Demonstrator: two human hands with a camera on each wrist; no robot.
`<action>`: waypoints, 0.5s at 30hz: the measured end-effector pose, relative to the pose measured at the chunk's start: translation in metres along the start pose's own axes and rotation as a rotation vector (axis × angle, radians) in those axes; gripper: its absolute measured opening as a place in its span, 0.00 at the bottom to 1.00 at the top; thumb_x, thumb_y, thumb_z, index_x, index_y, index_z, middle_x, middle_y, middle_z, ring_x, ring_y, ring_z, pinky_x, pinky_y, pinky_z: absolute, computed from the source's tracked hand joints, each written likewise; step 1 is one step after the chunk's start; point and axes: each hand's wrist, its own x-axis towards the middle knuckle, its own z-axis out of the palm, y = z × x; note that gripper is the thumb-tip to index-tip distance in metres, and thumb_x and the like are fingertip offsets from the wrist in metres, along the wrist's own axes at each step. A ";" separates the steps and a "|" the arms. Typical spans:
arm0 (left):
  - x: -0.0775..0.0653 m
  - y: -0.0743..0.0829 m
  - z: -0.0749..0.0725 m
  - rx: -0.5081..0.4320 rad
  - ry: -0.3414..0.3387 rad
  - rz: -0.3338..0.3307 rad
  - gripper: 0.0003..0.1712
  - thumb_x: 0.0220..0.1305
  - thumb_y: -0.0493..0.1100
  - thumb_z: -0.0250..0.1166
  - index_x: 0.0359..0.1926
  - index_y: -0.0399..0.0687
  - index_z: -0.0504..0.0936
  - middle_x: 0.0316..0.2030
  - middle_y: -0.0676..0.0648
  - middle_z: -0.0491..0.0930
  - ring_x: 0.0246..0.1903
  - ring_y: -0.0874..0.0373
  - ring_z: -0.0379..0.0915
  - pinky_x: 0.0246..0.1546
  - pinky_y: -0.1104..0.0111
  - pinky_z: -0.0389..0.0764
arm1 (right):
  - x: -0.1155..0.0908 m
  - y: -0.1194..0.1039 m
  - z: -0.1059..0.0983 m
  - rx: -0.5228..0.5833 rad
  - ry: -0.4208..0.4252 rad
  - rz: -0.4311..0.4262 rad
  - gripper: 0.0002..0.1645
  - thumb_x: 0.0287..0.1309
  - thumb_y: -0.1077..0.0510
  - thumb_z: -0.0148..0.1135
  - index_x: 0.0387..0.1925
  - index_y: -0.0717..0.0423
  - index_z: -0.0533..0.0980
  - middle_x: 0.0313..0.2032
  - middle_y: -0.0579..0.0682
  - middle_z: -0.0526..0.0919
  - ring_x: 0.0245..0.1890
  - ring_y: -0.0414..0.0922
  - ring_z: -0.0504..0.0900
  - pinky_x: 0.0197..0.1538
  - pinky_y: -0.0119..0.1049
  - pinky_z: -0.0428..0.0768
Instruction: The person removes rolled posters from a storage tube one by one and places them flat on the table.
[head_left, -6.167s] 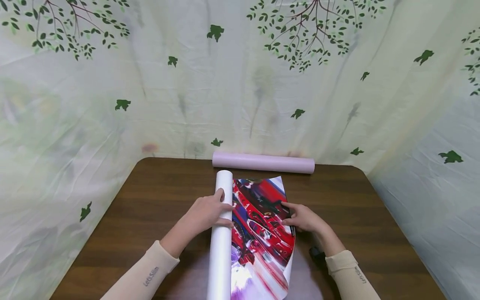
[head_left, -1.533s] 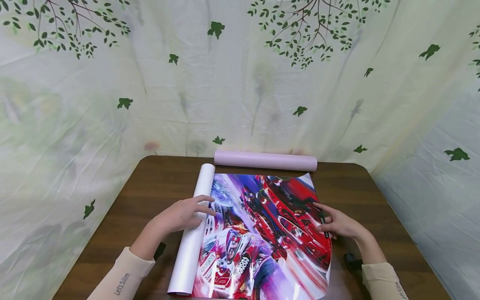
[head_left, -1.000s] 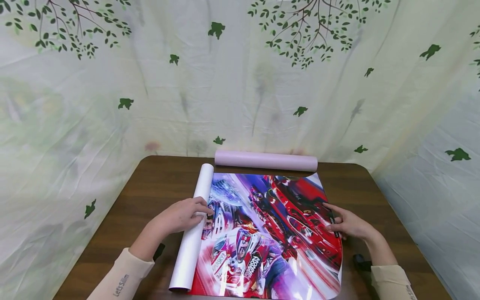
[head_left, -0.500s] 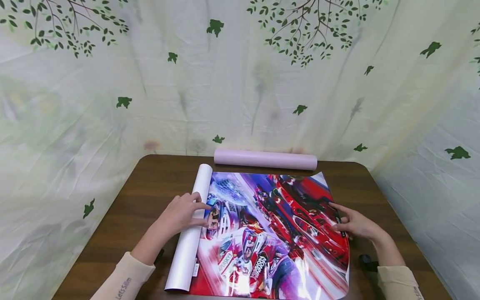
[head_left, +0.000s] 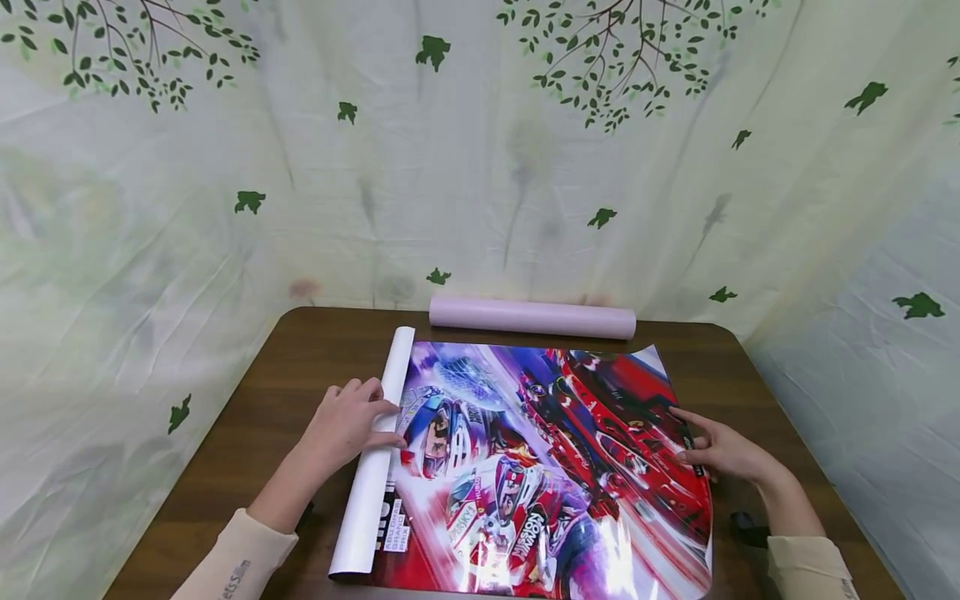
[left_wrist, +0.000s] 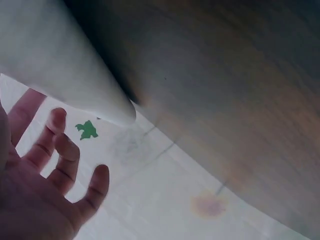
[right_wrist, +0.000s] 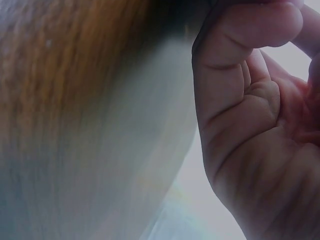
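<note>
A glossy poster (head_left: pixel 517 467) of red race cars and helmeted racing figures lies partly unrolled across the table. Its left part is still a white-backed roll (head_left: pixel 367 500). My left hand (head_left: pixel 348 425) rests at this roll, thumb and index finger reaching straight over it to the printed side. In the left wrist view, the other fingers (left_wrist: pixel 67 157) hang loosely bent beside the white roll (left_wrist: pixel 75 60). At the poster's right edge, my right hand (head_left: pixel 727 450) pinches the sheet, thumb on top; the right wrist view shows its bent fingers (right_wrist: pixel 240 85) close up.
A pale pink tube (head_left: pixel 532 318) lies along the back of the brown wooden table (head_left: pixel 300 358). Behind it hangs a curtain (head_left: pixel 480 183) printed with leaves and branches. A dark wrist-worn device (head_left: pixel 748 529) shows by the right forearm.
The roll has moved left and grown thinner, while my right hand has drawn the poster's edge to the right. More of the picture shows, including lettering at lower left.
</note>
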 end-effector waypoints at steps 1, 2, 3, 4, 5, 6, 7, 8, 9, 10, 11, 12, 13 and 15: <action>0.000 0.000 0.000 0.004 0.008 -0.016 0.35 0.39 0.76 0.73 0.44 0.62 0.89 0.41 0.50 0.76 0.40 0.52 0.70 0.37 0.59 0.68 | -0.001 0.000 -0.001 -0.001 0.000 -0.001 0.54 0.64 0.57 0.65 0.77 0.63 0.42 0.19 0.48 0.74 0.14 0.39 0.68 0.22 0.35 0.74; 0.000 0.001 0.000 0.007 0.017 -0.029 0.35 0.39 0.77 0.72 0.43 0.61 0.88 0.41 0.49 0.76 0.41 0.52 0.70 0.38 0.58 0.69 | -0.001 0.001 -0.001 -0.002 0.000 -0.001 0.54 0.64 0.57 0.65 0.77 0.63 0.42 0.19 0.48 0.73 0.14 0.39 0.68 0.22 0.35 0.74; -0.001 0.001 0.000 0.017 0.027 -0.039 0.35 0.39 0.77 0.72 0.42 0.60 0.88 0.42 0.48 0.76 0.41 0.50 0.71 0.39 0.56 0.69 | -0.001 0.001 -0.002 0.001 -0.002 -0.003 0.54 0.64 0.57 0.65 0.78 0.63 0.42 0.19 0.47 0.72 0.14 0.39 0.67 0.22 0.35 0.74; -0.001 0.001 0.000 0.032 0.038 -0.046 0.36 0.39 0.77 0.72 0.42 0.60 0.87 0.42 0.47 0.76 0.42 0.49 0.72 0.39 0.55 0.70 | -0.002 0.001 -0.002 0.001 -0.003 -0.004 0.54 0.64 0.57 0.65 0.78 0.63 0.42 0.18 0.47 0.70 0.14 0.39 0.67 0.22 0.35 0.74; -0.001 0.001 0.000 0.048 0.047 -0.052 0.36 0.39 0.76 0.72 0.43 0.59 0.86 0.43 0.46 0.76 0.42 0.48 0.73 0.40 0.54 0.71 | -0.002 0.001 -0.003 0.003 -0.005 -0.004 0.54 0.64 0.57 0.65 0.78 0.63 0.42 0.18 0.47 0.71 0.14 0.39 0.67 0.22 0.35 0.74; -0.001 0.001 0.000 0.062 0.056 -0.058 0.37 0.40 0.75 0.73 0.44 0.57 0.85 0.43 0.45 0.76 0.43 0.47 0.73 0.41 0.52 0.71 | -0.003 0.001 -0.003 0.003 -0.005 -0.003 0.53 0.64 0.57 0.65 0.77 0.63 0.42 0.18 0.47 0.70 0.14 0.39 0.67 0.22 0.35 0.74; -0.002 0.000 0.000 0.074 0.062 -0.066 0.37 0.40 0.74 0.74 0.45 0.56 0.84 0.44 0.45 0.76 0.43 0.46 0.73 0.41 0.51 0.72 | -0.003 0.001 -0.003 0.003 -0.003 -0.002 0.54 0.64 0.57 0.65 0.77 0.63 0.42 0.17 0.47 0.70 0.14 0.39 0.67 0.22 0.35 0.74; -0.002 0.000 0.000 0.083 0.065 -0.074 0.37 0.41 0.73 0.75 0.46 0.54 0.84 0.44 0.44 0.76 0.43 0.46 0.73 0.41 0.50 0.72 | -0.004 0.001 -0.003 0.003 -0.002 0.002 0.54 0.64 0.57 0.65 0.77 0.63 0.42 0.18 0.47 0.70 0.14 0.39 0.67 0.22 0.35 0.74; -0.003 -0.001 0.000 0.088 0.068 -0.084 0.38 0.42 0.71 0.75 0.47 0.53 0.83 0.44 0.44 0.76 0.43 0.45 0.74 0.41 0.49 0.73 | -0.004 0.001 -0.003 0.004 0.000 0.006 0.54 0.64 0.57 0.65 0.78 0.63 0.42 0.18 0.47 0.70 0.14 0.40 0.67 0.22 0.35 0.74; -0.004 -0.003 0.000 0.091 0.069 -0.096 0.38 0.42 0.69 0.76 0.49 0.51 0.83 0.44 0.43 0.77 0.43 0.45 0.74 0.41 0.49 0.73 | -0.005 0.001 -0.003 0.001 0.005 0.013 0.54 0.64 0.57 0.65 0.78 0.62 0.42 0.18 0.48 0.72 0.14 0.40 0.68 0.22 0.35 0.74; -0.004 -0.004 -0.001 0.085 0.068 -0.106 0.36 0.43 0.67 0.77 0.49 0.50 0.82 0.43 0.43 0.77 0.43 0.45 0.75 0.41 0.48 0.73 | -0.005 0.000 -0.003 0.000 0.010 0.020 0.54 0.64 0.56 0.65 0.78 0.62 0.42 0.19 0.48 0.73 0.15 0.40 0.68 0.23 0.35 0.74; -0.005 -0.007 -0.001 0.073 0.068 -0.116 0.35 0.45 0.65 0.78 0.49 0.49 0.82 0.43 0.43 0.78 0.42 0.45 0.76 0.39 0.49 0.74 | -0.006 0.000 -0.003 0.001 0.015 0.027 0.54 0.64 0.56 0.65 0.78 0.62 0.42 0.20 0.49 0.75 0.15 0.40 0.68 0.23 0.35 0.74; -0.006 -0.009 -0.001 0.056 0.066 -0.124 0.33 0.46 0.62 0.78 0.49 0.49 0.82 0.42 0.44 0.79 0.40 0.45 0.78 0.37 0.50 0.74 | -0.006 0.000 -0.002 0.001 0.020 0.034 0.54 0.64 0.56 0.65 0.78 0.62 0.43 0.22 0.50 0.77 0.15 0.40 0.69 0.23 0.35 0.74; -0.009 -0.016 -0.002 0.006 0.053 -0.134 0.29 0.49 0.58 0.78 0.50 0.51 0.81 0.38 0.45 0.81 0.33 0.48 0.79 0.31 0.54 0.75 | -0.008 0.002 -0.002 0.004 0.025 0.039 0.53 0.64 0.56 0.65 0.78 0.61 0.42 0.24 0.51 0.80 0.16 0.40 0.69 0.23 0.35 0.74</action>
